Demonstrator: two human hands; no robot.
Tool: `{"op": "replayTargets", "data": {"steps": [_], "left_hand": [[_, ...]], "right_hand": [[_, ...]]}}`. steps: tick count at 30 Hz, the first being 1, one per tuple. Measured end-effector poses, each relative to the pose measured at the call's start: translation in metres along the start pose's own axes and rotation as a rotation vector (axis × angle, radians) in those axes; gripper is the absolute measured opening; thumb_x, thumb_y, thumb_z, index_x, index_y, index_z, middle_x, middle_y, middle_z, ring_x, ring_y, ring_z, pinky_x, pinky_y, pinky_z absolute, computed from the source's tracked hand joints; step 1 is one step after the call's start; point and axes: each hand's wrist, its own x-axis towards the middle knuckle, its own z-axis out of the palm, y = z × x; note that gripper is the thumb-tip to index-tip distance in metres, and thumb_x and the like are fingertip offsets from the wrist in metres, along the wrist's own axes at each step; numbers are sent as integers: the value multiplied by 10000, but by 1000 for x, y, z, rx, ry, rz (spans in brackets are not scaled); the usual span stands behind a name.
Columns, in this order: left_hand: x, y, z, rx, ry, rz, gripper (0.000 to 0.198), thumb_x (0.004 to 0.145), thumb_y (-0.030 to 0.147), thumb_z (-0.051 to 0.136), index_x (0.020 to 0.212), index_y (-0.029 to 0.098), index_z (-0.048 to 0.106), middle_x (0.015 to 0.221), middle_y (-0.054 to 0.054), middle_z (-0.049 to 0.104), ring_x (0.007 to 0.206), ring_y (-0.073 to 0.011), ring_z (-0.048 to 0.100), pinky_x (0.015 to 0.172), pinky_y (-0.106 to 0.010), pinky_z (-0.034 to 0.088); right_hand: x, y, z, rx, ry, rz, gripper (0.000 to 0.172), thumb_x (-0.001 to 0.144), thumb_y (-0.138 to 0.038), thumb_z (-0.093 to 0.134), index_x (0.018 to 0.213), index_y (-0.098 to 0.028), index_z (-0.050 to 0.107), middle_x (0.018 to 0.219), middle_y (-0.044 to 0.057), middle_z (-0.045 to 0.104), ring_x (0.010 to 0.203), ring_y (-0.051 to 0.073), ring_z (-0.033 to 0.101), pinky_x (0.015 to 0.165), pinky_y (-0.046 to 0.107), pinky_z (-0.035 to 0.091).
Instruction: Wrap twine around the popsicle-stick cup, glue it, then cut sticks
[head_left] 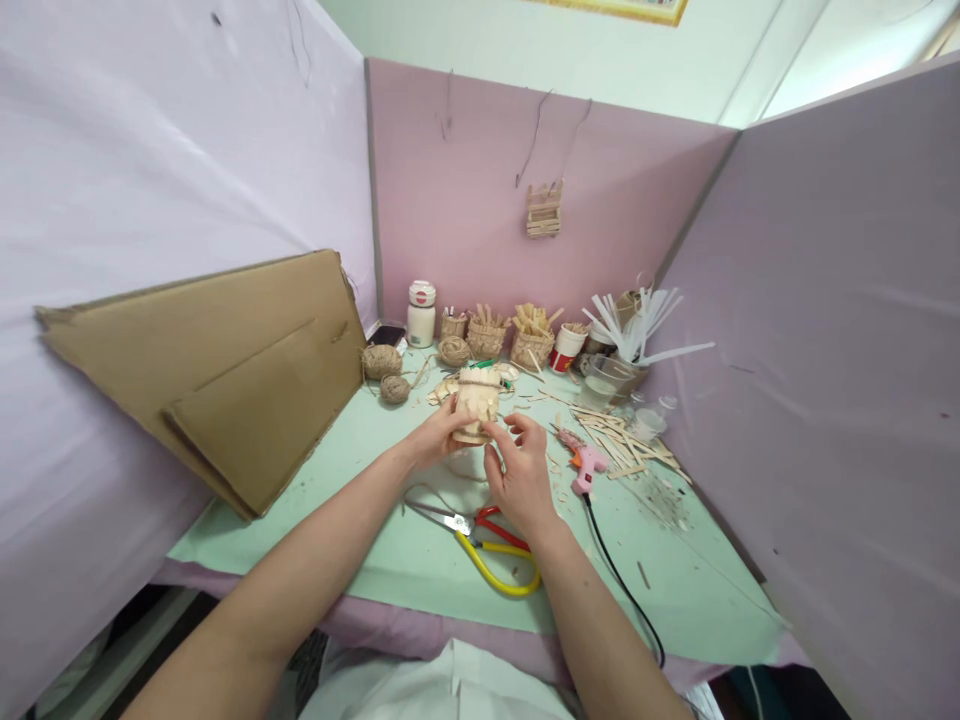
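Lilac panel (810, 350) along your right, pink panel (457, 200) across the far side; both limit reach. Between them, the pale green tabletop (360, 550); its near edge runs just in front of your lap.

Cardboard sheets (247, 370) lean on the left side. Bare strip between them and your left forearm: your widest room. Right side tighter, with thin wooden sticks (619, 440) spread toward the right panel.

Your left hand (435, 438) has the left side of the work, thumb in front, fingers closed around it. Your right hand (521, 470) comes in from the near right, fingers spread and half curled, index tip at the work's lower right side. Can't tell whether that tip presses or only hovers.

Scissors (457, 522) lie on the near side, blades left, red and yellow handles running toward your right wrist; little free room straight below it. Pink glue gun (589, 468) just right of your right hand.

Wooden cylinder (478, 400): between your hands, about mid-tabletop, long axis near upright. Left hand is nearer, being on it; from the right fingers it lies far and left.

Smallest: loose cord (469, 474) below the base, trailing left toward the blades.
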Motion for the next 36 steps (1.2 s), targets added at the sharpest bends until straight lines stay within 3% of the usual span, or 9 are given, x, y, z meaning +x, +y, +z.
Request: {"op": "replayTargets", "data": {"steps": [8, 15, 25, 32, 36], "left_hand": [[-2, 3, 2, 2, 16, 0, 502, 747, 222, 657, 1206, 220, 452, 1176, -87, 625, 971, -194, 648, 804, -324, 531], [-2, 4, 3, 19, -9, -34, 590, 724, 231, 685, 1245, 239, 407, 1136, -69, 642, 904, -181, 665, 764, -304, 527], [2, -3, -4, 10, -32, -23, 595, 727, 235, 686, 1253, 251, 407, 1205, -68, 610, 985, -182, 644, 838, -313, 498], [-2, 2, 1, -31, -33, -14, 532, 753, 228, 647, 1240, 218, 435, 1197, -91, 610, 974, -202, 643, 848, -356, 494], [1, -1, -3, -57, -79, -27, 548, 765, 251, 628, 1276, 219, 432, 1212, -101, 606, 975, -216, 639, 808, -346, 500]], "right_hand": [[-4, 1, 0, 96, 153, -32, 353, 853, -168, 475, 1193, -236, 539, 1124, 101, 402, 1068, 233, 449, 862, 413, 460], [-2, 0, 1, 62, 67, -9, 317, 855, -173, 484, 1158, -205, 570, 1137, 108, 403, 1065, 232, 432, 871, 398, 444], [-2, 1, 4, 55, 51, -17, 304, 856, -174, 492, 1145, -223, 575, 1152, 104, 400, 1069, 238, 423, 873, 410, 442], [-6, 3, 1, 159, 209, 0, 356, 853, -166, 487, 1199, -242, 531, 1132, 93, 378, 1067, 225, 443, 864, 412, 451], [-6, 4, 2, 134, 146, 15, 336, 853, -181, 485, 1178, -239, 547, 1122, 92, 395, 1068, 234, 438, 871, 429, 444]]}}
